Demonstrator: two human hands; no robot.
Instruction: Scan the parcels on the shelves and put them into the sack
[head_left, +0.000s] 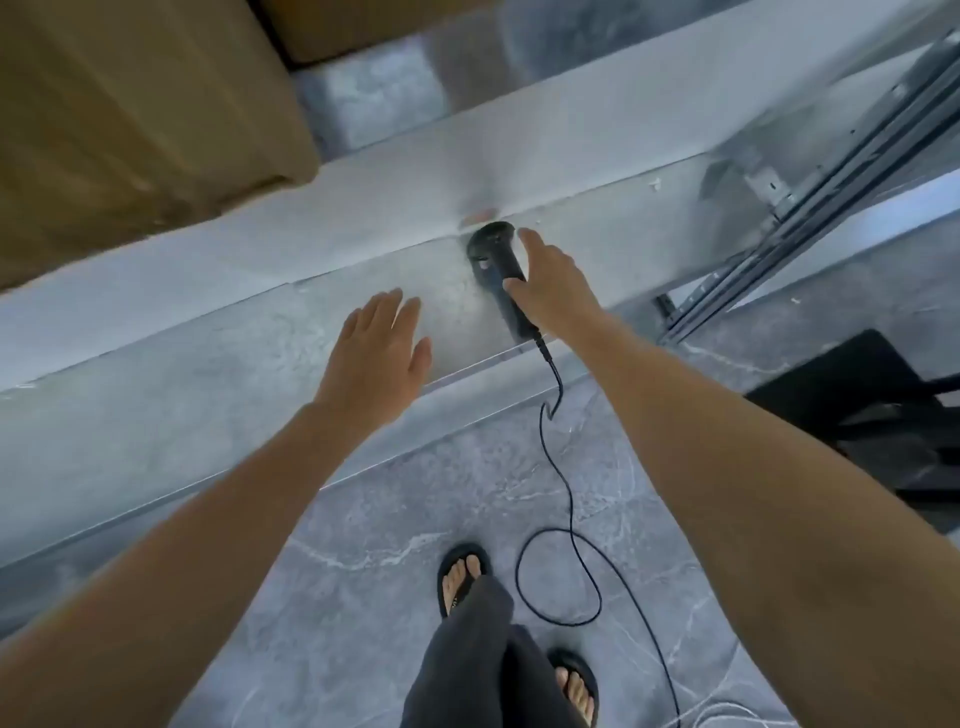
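Looking down across a metal shelf (208, 374) running from 8 o'clock to 2 o'clock. Just above centre, at 12 o'clock, a black handheld scanner (493, 254) lying flat on the shelf, head toward 11 o'clock, handle toward 5 o'clock, presumably parked there for easy reach between scans. From the handle end, a cable (569, 499) dropping over the shelf edge and looping on the grey floor (363, 597) toward 5 o'clock, slack enough to let the scanner travel.

Right hand (556, 283) against the scanner's 3 o'clock side: thumb tip touching the handle, fingers stretched out past the head and not curled round it. No real grip, then; impossible to tell whether picking up or letting go. Left hand (376, 345) at 9 o'clock of the scanner, apart from the right, palm down, fingers straight and loosely spread, holding nothing; unclear whether touching the metal or hovering over it. Probably kept free to take a parcel.

At 10 to 11 o'clock, brown cardboard boxes (130, 119) on the shelving, likely the parcels to be scanned, untouched. No sack in view. At 6 o'clock, feet in black sandals (462, 571), close to the shelf.
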